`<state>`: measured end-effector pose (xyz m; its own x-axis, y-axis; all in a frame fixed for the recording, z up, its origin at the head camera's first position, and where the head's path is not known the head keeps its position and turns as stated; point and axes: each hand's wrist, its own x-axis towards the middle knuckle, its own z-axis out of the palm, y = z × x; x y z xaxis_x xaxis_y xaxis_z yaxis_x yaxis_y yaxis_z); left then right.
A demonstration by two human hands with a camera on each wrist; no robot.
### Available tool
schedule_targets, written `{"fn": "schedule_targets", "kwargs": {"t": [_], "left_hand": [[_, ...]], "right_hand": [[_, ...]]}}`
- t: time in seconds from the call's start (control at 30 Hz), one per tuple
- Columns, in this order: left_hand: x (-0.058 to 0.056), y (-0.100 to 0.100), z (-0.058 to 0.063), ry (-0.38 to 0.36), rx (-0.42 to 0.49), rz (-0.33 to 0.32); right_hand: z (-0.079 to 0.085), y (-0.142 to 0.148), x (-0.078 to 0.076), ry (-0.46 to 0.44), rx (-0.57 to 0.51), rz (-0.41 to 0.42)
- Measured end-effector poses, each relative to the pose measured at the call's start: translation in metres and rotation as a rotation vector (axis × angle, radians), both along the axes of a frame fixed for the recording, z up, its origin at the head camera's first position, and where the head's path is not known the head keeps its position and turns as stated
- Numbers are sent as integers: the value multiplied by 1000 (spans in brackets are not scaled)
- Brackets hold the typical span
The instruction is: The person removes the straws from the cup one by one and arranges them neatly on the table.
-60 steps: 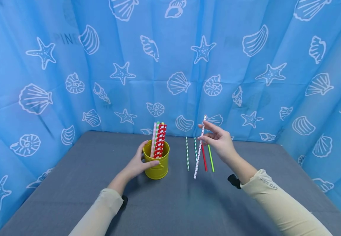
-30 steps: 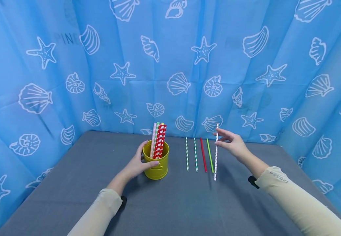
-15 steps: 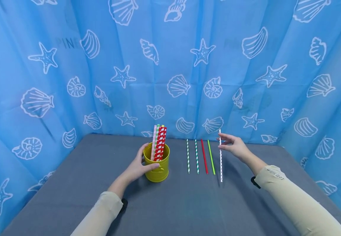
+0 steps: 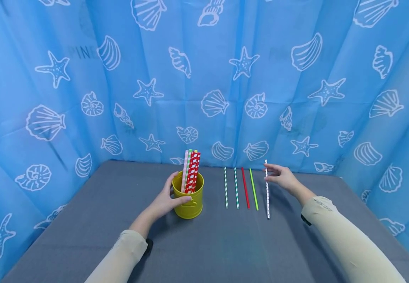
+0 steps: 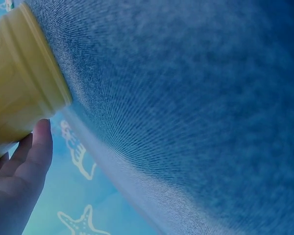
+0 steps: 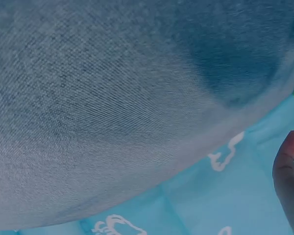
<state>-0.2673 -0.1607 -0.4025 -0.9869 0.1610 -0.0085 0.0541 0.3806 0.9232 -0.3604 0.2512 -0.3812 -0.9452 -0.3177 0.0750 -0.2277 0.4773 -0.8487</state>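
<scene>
right grip (image 4: 284,179) pinching dotted straw (image 4: 268,198); long axis points away, far end seemingly raised

From above, the head camera faces the far edge of the bench (image 4: 208,251); close, tilted wrist views share the curtain (image 4: 190,90), the left also the bucket (image 4: 192,210).

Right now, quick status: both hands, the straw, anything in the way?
Left hand gripping yellow bucket. Right hand pinching dotted white straw, just right of lime straw. Nothing visibly blocking.
</scene>
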Motion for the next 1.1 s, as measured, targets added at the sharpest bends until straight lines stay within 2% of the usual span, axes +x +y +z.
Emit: {"fn": "schedule_targets", "kwargs": {"t": [0.2, 0.37, 0.67, 0.93, 1.1], "left_hand": [[0, 1, -1, 15, 6, -2], [1, 1, -4, 9, 0, 9], [2, 2, -2, 3, -4, 19], [3, 3, 0, 2, -7, 14], [4, 0, 1, 8, -11, 14]], "right_hand": [[-9, 5, -14, -50, -6, -11], [-20, 8, -27, -102, 56, -15], [-29, 10, -44, -122, 108, -16], [-39, 6, -51, -24, 269, -41], [-41, 7, -55, 8, 280, -19]]}}
